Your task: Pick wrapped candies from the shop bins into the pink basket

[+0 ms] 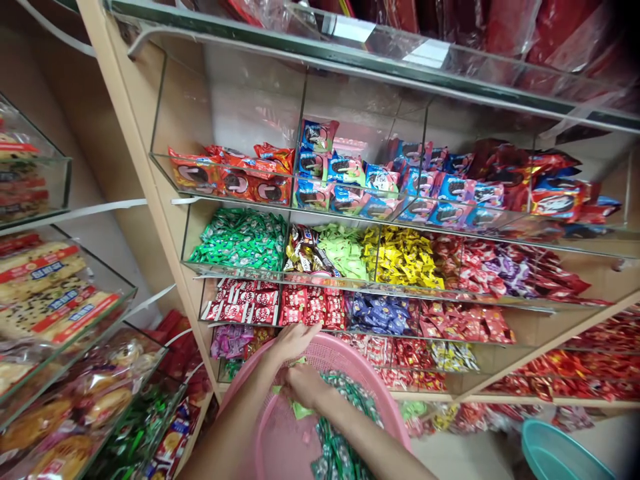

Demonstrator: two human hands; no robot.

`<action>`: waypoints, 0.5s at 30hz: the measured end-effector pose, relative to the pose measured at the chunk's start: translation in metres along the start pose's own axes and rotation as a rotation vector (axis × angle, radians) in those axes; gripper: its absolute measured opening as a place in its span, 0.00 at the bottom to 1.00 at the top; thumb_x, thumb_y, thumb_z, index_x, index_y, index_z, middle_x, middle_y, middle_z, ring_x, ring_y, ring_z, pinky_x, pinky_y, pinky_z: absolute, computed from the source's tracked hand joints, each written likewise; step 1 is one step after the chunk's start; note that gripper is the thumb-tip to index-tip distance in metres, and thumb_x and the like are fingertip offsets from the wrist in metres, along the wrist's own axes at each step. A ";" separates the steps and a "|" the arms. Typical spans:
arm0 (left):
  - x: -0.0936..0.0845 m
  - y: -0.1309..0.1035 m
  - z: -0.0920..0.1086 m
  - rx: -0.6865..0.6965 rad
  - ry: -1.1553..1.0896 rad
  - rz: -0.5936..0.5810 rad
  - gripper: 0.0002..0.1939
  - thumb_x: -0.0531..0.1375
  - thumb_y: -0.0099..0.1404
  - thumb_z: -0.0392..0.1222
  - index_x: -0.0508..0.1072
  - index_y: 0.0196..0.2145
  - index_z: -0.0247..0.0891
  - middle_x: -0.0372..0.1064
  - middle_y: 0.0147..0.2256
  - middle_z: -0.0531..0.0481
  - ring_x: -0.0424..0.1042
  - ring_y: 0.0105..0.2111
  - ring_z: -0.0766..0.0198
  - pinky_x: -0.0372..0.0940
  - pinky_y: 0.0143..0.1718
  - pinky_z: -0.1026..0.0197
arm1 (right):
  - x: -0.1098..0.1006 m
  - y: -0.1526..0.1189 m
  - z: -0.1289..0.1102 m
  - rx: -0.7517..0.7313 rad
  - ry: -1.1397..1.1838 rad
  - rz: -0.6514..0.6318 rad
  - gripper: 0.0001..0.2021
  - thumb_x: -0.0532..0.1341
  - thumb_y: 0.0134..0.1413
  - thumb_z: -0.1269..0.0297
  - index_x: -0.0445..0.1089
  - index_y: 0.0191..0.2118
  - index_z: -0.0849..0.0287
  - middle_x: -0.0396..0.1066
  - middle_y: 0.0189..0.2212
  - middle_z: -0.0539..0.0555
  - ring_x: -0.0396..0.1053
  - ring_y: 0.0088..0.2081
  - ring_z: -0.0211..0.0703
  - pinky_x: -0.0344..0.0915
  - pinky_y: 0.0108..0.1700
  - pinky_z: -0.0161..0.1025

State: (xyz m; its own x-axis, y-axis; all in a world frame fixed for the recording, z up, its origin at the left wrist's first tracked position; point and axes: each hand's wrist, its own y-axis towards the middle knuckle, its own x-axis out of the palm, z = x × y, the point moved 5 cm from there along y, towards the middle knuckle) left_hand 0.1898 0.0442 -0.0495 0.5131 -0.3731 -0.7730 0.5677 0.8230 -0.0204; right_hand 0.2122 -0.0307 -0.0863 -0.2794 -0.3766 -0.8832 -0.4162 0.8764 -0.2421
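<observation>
My left hand (299, 339) is stretched out flat at the far rim of a pink plastic basket (367, 363), in front of the red-and-white packets (306, 308). Its fingers point right, and nothing shows in them. Just below, over the inside of the basket, my right hand (304, 385) is closed around light green wrapped candies (301, 410), some of which stick out beneath and beside the fingers. Dark green wrapped candies (334, 437) are heaped along the right side of the basket. Its pink bottom shows to the left of them.
Glass-fronted shelves rise ahead, with green candies (243, 237), light green candies (343, 250), yellow candies (407, 257) and blue cookie packs (345, 170). Packaged bread (55, 287) fills glass bins at left. A teal basin (560, 450) lies on the floor at lower right.
</observation>
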 end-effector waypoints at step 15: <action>0.001 0.000 -0.002 0.018 0.016 0.012 0.35 0.40 0.63 0.65 0.71 0.21 0.36 0.61 0.18 0.52 0.60 0.21 0.65 0.48 0.24 0.64 | -0.007 -0.021 -0.012 -0.031 -0.396 0.048 0.13 0.56 0.55 0.64 0.68 0.45 0.62 0.75 0.34 0.60 0.73 0.34 0.50 0.64 0.32 0.40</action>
State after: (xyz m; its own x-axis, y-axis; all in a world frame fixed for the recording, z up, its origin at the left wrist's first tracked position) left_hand 0.1888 0.0445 -0.0522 0.5095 -0.3565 -0.7832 0.5736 0.8192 0.0002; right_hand 0.2122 -0.0502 -0.0704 0.0534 -0.1855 -0.9812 -0.4386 0.8784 -0.1899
